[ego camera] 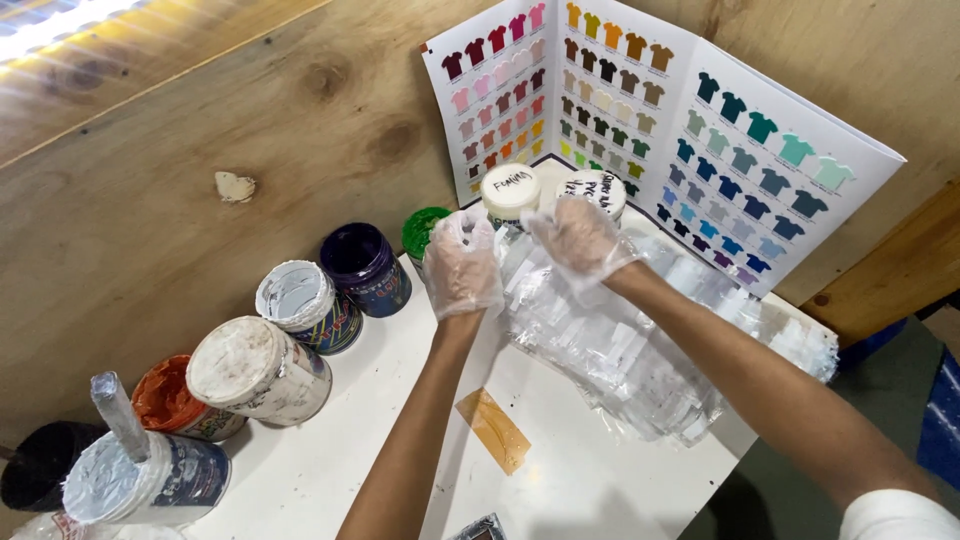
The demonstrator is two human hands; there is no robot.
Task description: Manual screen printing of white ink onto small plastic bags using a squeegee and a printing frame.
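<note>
Both my hands wear thin clear plastic gloves. My left hand (462,265) and my right hand (580,238) reach forward side by side over a crumpled sheet of clear plastic (620,340) lying on the white table (560,480). The fingers of both hands are bent at the far edge of the plastic, just in front of two white-lidded jars (510,192) (596,186). Whether they grip the plastic or the jars I cannot tell.
A row of paint jars lines the left: dark purple (362,265), white-lidded (300,302) (255,368), orange (172,398), green (424,228), and one with a stick (140,462). A folded shirt colour chart (660,130) stands against the wooden wall. Brown tape (493,430) marks the table.
</note>
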